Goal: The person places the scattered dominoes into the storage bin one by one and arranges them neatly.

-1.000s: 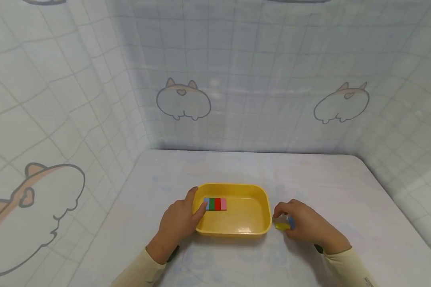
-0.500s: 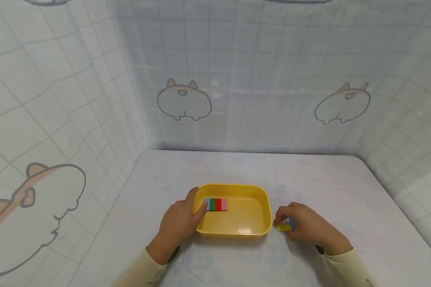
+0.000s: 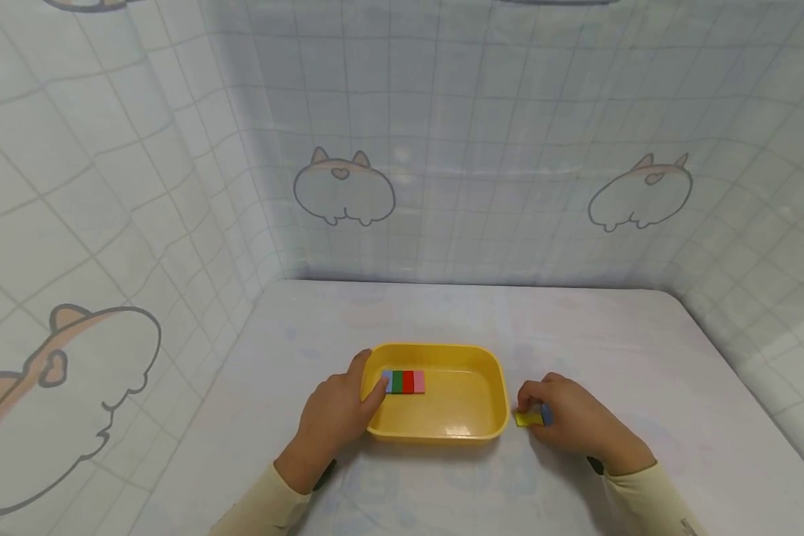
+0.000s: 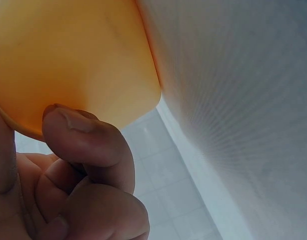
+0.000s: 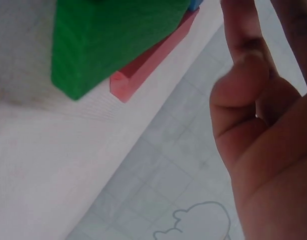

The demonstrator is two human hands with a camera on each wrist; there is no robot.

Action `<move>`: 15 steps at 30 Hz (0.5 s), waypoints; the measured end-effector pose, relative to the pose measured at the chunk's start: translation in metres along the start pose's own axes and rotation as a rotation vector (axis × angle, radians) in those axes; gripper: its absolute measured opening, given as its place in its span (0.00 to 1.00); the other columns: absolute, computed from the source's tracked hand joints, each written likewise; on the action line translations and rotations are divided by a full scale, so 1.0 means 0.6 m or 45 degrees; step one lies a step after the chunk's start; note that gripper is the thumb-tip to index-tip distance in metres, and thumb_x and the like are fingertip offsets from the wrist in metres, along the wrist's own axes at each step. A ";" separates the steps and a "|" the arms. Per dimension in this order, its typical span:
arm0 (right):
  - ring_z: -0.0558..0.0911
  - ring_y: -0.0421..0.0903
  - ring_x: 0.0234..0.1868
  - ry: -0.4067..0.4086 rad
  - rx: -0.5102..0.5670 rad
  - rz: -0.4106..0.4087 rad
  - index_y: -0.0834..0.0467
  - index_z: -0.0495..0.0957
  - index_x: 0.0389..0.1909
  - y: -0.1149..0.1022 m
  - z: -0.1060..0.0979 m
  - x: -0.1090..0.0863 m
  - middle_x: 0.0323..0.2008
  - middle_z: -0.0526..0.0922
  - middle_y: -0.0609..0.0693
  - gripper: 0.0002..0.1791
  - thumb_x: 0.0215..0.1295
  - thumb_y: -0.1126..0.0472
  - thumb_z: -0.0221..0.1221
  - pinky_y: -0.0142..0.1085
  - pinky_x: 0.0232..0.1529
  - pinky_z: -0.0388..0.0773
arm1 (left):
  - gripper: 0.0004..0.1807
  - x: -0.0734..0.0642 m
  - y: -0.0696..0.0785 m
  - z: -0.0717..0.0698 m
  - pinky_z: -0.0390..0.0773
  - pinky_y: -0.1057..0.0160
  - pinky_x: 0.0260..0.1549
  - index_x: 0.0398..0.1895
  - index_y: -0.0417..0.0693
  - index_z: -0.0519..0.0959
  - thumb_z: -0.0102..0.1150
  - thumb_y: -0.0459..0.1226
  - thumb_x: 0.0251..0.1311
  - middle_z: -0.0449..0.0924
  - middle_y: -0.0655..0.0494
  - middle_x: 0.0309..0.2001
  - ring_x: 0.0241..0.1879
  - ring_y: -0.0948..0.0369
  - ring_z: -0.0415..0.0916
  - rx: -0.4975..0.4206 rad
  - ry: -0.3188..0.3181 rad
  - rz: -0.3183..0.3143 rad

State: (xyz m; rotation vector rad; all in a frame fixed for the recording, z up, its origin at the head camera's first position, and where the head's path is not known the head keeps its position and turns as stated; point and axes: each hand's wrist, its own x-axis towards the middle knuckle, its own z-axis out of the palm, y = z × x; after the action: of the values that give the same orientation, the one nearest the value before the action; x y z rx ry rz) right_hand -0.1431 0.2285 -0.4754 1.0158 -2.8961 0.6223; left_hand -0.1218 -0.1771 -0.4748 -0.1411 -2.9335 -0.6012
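Note:
My left hand grips the left rim of a yellow tray, thumb over the inner side. A curled finger presses the tray's outer wall in the left wrist view. Inside the tray, blue, green, red and pink blocks lie side by side in a row. Just right of the tray, my right hand pinches a small yellow block with curled fingers. A blue block shows partly under that hand.
Beneath the right wrist, a green block and a pinkish-red block lie on the white table, with a bit of blue behind them. Grid-patterned cloth walls stand at the back and sides.
The right hand and the yellow block shift slightly toward me, then back away a little. The left hand and tray stay in place.

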 end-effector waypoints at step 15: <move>0.75 0.38 0.34 0.123 -0.090 0.127 0.43 0.82 0.38 -0.001 0.018 0.008 0.31 0.80 0.31 0.15 0.56 0.51 0.79 0.38 0.38 0.77 | 0.37 -0.002 -0.003 0.002 0.71 0.60 0.19 0.76 0.48 0.68 0.53 0.61 0.76 0.68 0.59 0.17 0.18 0.59 0.67 -0.022 0.040 0.040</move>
State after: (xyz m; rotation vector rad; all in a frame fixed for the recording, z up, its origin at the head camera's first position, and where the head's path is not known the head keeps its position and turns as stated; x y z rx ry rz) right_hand -0.1455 0.2211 -0.4847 0.8140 -2.8754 0.5519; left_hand -0.1210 -0.1783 -0.4770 -0.1780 -2.8907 -0.6186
